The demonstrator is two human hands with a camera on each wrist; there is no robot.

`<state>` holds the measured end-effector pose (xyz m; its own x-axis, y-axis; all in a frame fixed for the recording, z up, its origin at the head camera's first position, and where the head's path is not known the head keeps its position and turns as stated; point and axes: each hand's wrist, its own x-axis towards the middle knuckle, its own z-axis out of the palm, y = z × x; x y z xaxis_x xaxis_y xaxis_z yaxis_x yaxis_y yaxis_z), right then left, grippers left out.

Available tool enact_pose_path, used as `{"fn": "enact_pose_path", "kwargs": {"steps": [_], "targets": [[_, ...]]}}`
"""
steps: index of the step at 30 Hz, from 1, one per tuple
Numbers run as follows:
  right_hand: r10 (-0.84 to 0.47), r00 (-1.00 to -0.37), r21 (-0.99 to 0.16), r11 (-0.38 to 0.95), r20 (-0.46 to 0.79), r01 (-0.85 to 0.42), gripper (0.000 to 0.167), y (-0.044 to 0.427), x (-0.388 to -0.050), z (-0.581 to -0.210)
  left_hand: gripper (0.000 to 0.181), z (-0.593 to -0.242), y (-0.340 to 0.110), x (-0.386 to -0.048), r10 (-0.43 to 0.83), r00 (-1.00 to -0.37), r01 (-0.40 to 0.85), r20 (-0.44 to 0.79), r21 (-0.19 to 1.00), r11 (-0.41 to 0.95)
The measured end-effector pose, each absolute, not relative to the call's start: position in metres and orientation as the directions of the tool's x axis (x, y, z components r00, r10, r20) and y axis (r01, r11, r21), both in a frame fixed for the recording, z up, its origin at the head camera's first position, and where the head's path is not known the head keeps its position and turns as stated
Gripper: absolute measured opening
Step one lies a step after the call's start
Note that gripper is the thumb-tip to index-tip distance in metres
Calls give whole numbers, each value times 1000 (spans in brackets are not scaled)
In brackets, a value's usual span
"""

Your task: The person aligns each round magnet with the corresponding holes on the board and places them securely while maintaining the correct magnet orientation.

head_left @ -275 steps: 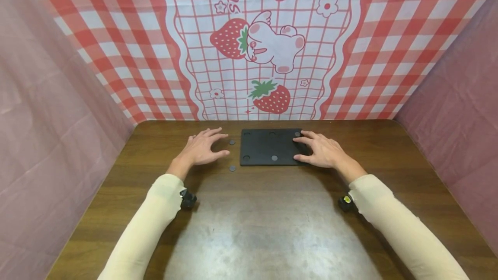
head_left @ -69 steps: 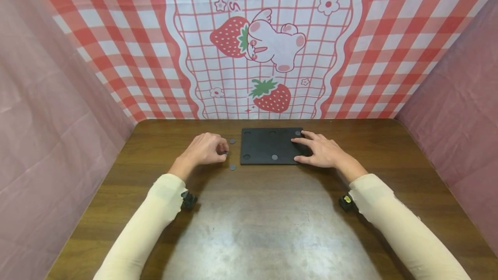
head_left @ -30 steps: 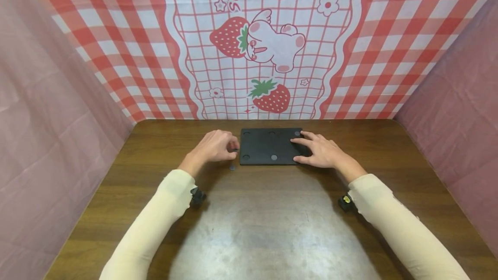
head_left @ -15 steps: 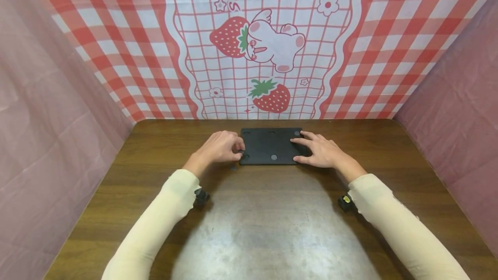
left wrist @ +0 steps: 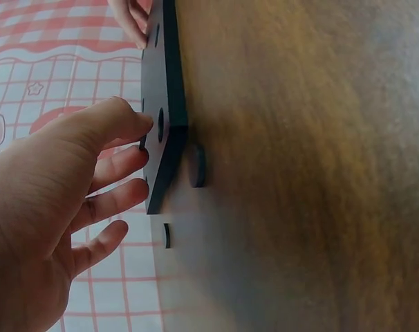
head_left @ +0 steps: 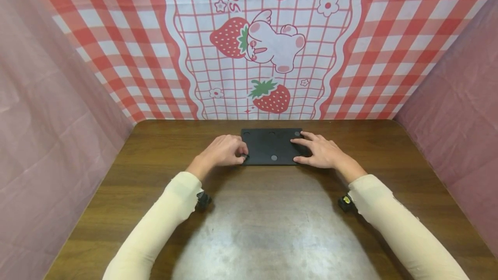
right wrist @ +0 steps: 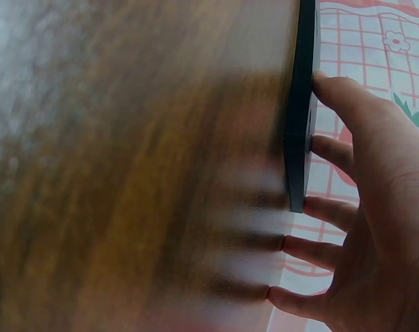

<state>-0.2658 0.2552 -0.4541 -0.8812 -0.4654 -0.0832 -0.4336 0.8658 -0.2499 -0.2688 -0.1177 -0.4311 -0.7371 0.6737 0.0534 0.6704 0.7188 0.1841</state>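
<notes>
A flat black rectangular board [head_left: 268, 145] lies near the table's back edge, with round recesses along its long sides. Grey discs fill the front-middle recess [head_left: 274, 157] and the back-right one [head_left: 297, 133]. My left hand [head_left: 225, 150] pinches a small dark disc [left wrist: 143, 141] between thumb and fingertips, above the board's front-left recess [left wrist: 161, 125]. My right hand [head_left: 322, 151] rests spread on the board's right end; in the right wrist view, its thumb and some fingertips touch the board while others touch the table.
Two loose discs, a nearer one [left wrist: 198, 166] and a farther one [left wrist: 166, 236], stay on the wooden table [head_left: 272, 211] left of the board; my left hand hides them in the head view. A checked strawberry cloth [head_left: 272, 55] hangs behind the table.
My left hand, earlier open beside the discs, has taken a disc and carried it right to the board's front-left corner. The right hand has stayed on the board.
</notes>
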Motion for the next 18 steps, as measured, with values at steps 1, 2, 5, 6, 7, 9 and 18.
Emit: {"fn": "enact_pose_path", "kwargs": {"steps": [1,2,5,6,7,9,18], "targets": [[-466,-881,-250,865,-82,-435,77,255,-266,-454,17,-433,-118,-270,678,-733,675,58,189,714],[-464,-882,-251,866,-84,-432,77,255,-266,-454,18,-444,-120,-277,691,-719,690,76,199,696],[-461,-883,-255,867,-87,-427,77,256,-266,-455,17,-456,-121,-285,699,-710,699,85,204,686],[-458,-884,-255,869,-89,-424,77,255,-266,-455,17,-463,-122,-290,703,-705,705,97,206,679],[-458,-885,-253,869,-88,-424,77,256,-266,-455,17,-470,-122,-295,705,-702,708,100,205,676],[-459,-884,-252,869,-86,-426,77,255,-265,-454,16,-475,-123,-298,703,-705,704,92,203,680],[-459,-884,-246,870,-86,-428,77,254,-264,-453,15,-493,-125,-307,693,-716,688,88,256,679]]}}
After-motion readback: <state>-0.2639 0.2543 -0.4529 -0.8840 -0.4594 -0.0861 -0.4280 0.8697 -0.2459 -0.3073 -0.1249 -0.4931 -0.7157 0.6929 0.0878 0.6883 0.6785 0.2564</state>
